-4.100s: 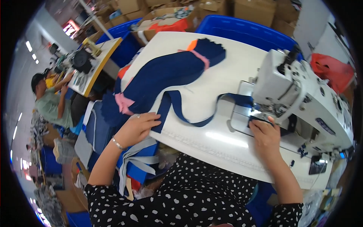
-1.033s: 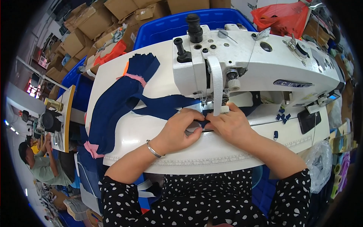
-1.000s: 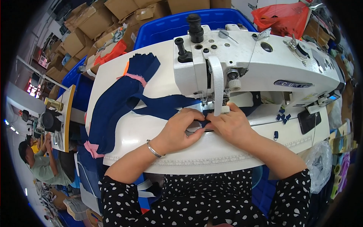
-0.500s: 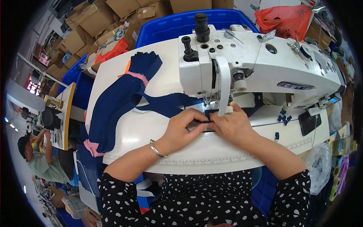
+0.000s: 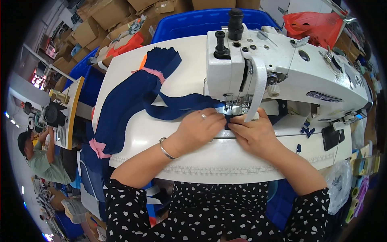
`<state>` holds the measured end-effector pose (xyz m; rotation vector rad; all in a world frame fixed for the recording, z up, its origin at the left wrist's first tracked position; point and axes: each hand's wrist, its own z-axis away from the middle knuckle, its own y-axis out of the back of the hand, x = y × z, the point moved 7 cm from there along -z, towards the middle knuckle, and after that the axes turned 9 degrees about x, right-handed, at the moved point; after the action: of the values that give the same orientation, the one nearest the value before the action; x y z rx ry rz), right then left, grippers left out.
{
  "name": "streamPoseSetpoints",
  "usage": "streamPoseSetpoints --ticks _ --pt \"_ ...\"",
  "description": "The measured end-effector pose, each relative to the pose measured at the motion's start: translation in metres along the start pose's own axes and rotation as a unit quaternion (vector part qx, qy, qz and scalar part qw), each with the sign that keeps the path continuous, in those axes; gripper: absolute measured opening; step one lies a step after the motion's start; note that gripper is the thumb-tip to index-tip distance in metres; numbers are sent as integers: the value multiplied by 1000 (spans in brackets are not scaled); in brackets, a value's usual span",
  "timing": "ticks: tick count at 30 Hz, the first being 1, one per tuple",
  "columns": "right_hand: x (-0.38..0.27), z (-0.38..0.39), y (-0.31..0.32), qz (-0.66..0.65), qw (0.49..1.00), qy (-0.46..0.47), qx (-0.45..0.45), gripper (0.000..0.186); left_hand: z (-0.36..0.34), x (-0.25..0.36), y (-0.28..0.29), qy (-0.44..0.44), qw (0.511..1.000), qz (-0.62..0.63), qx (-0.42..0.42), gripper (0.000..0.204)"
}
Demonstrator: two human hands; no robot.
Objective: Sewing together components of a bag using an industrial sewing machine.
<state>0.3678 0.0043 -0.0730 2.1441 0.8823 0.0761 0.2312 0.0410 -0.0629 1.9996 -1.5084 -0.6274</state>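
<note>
A navy fabric strip point(image 5: 179, 105) runs across the table from the left to beneath the presser foot point(image 5: 229, 109) of a white sewing machine point(image 5: 225, 72). My left hand point(image 5: 201, 128) lies just in front of the needle area, its fingers bent and closed on the strip's near edge; the fingertips are partly hidden. Close by on the other side, my right hand point(image 5: 254, 131) pinches a small dark fold of the same fabric below the machine's white lever point(image 5: 256, 84). To the left lies a thick navy fabric bundle point(image 5: 123, 105), bound with pink ties point(image 5: 99, 147).
Small navy scraps point(image 5: 308, 130) and a black phone point(image 5: 333, 138) lie right of my hands. A printed ruler point(image 5: 225, 170) follows the table's front edge. Behind stands a blue bin point(image 5: 177, 28). At far left a person point(image 5: 42, 167) sits at another machine.
My left hand has changed from a thumb-and-finger pinch to fingers laid over the fabric. The fabric strip beside it has shifted and curves more. The whole view has moved slightly.
</note>
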Motion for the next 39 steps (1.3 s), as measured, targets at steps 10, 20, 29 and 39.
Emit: streamPoseSetpoints --ticks 10,20,29,39 --pt "1 1 -1 5 1000 6 -4 13 11 14 -11 -20 999 -5 -29 27" --pt "1 1 -2 6 1000 4 -2 11 11 13 -16 9 999 -5 -49 24" --pt "2 2 -2 2 1000 0 -12 11 11 8 -18 53 997 25 -43 23" --pt "5 4 -6 7 998 -12 -57 16 14 5 -19 97 994 41 -38 22"
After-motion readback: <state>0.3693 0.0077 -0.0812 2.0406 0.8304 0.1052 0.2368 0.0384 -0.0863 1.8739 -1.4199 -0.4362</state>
